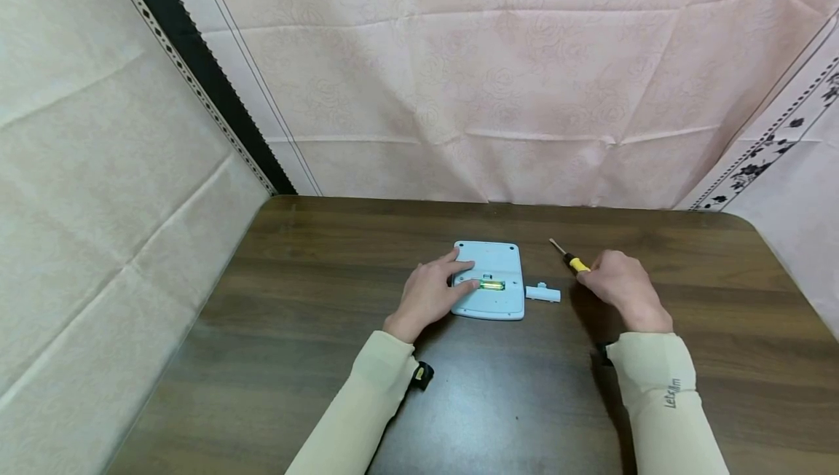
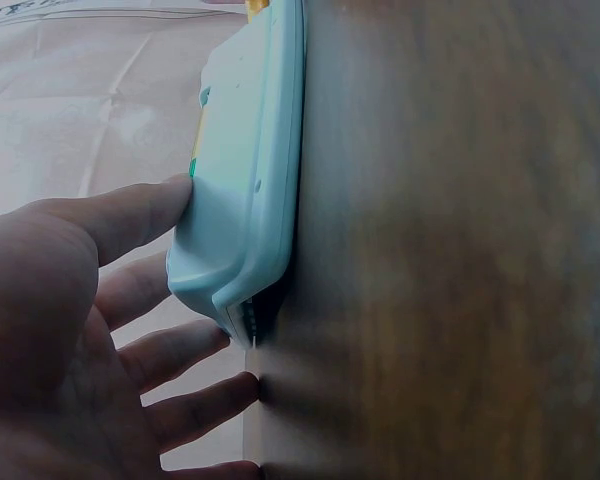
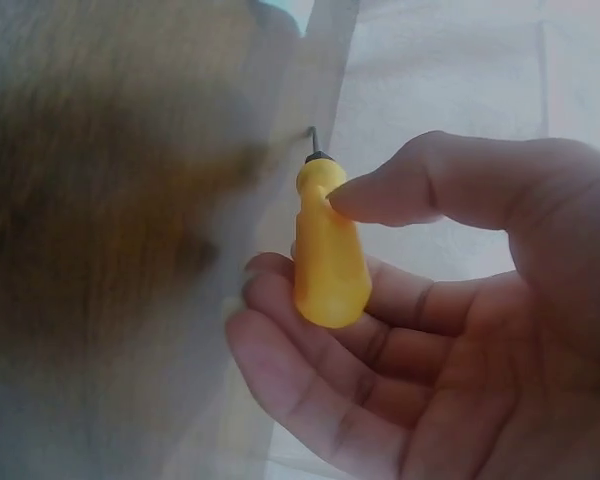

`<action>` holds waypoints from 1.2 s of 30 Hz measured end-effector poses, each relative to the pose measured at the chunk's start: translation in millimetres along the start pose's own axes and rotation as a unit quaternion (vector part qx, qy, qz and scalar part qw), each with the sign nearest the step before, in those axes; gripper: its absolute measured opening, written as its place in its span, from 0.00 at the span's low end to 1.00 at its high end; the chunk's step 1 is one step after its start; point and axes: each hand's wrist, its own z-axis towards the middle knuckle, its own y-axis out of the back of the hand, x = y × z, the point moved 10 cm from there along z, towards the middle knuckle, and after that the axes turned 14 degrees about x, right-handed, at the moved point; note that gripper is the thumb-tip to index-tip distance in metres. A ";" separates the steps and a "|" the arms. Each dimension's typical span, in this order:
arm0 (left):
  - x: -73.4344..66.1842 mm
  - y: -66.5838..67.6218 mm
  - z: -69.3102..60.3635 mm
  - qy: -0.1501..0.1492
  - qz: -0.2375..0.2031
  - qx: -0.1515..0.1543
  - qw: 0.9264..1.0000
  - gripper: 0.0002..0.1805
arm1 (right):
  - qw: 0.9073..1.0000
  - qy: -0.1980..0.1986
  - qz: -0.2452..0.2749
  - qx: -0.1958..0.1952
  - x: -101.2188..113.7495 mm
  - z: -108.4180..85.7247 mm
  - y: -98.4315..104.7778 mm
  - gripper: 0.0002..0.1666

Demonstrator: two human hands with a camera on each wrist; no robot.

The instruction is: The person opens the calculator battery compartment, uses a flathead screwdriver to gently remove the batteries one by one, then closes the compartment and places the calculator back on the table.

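Right hand (image 1: 619,282), fingers curled, pinches a yellow-handled screwdriver (image 1: 578,264).

Pale cloth (image 1: 511,81) hangs behind a brown table (image 1: 295,329).

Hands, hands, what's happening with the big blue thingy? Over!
Left hand touching blue device, battery showing. Right hand gripping yellow screwdriver. Loose blue piece beside device; left thumb near battery, maybe in the way.
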 end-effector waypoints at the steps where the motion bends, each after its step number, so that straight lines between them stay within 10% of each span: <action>1: 0.0 0.1 0.0 0.000 -0.001 0.000 1.000 0.25 | 1.000 0.001 -0.001 -0.003 0.2 -0.3 1.4 0.12; 15: 0.5 0.3 1.3 0.000 -0.001 -0.002 1.000 0.25 | 0.993 0.050 0.050 -0.091 7.5 -13.3 25.0 0.22; 27: -1.4 2.2 -0.8 -0.007 -0.003 -0.004 1.000 0.25 | 0.959 0.114 0.092 -0.243 14.2 -30.2 47.7 0.18; 36: 0.2 1.1 -0.6 -0.007 -0.007 -0.004 1.000 0.25 | 0.948 0.111 0.148 -0.260 13.9 -30.9 48.3 0.25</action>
